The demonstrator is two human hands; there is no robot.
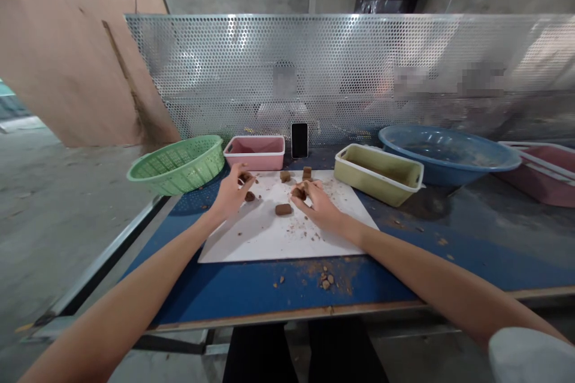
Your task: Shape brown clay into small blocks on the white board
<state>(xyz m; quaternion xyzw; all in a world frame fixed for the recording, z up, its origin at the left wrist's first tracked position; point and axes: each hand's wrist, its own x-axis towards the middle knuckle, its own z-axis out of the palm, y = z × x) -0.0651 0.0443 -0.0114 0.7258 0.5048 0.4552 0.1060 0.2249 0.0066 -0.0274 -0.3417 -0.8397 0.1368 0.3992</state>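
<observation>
Over the left part of a white board (251, 245), my left hand (231, 191) has its fingers curled round a brown clay lump (245, 178). Another brown lump (250, 196) lies on the board just beside that hand. My right hand (321, 206) grips a brown clay piece (298, 192) between thumb and fingers, right of the board's middle. Between the hands a smooth brown block (283, 209) rests flat. Farther back stand a small clay chunk (285, 176) and an upright clay piece (307, 172). Crumbs are scattered near my right hand.
A green basket (179, 161) and a pink bin (254, 161) stand at the back left, near a phone (299, 140). To the right are an olive bin (372, 182), a blue basin (449, 170) and a dark pink bin (539, 176). Pebbles (327, 280) lie near the front edge.
</observation>
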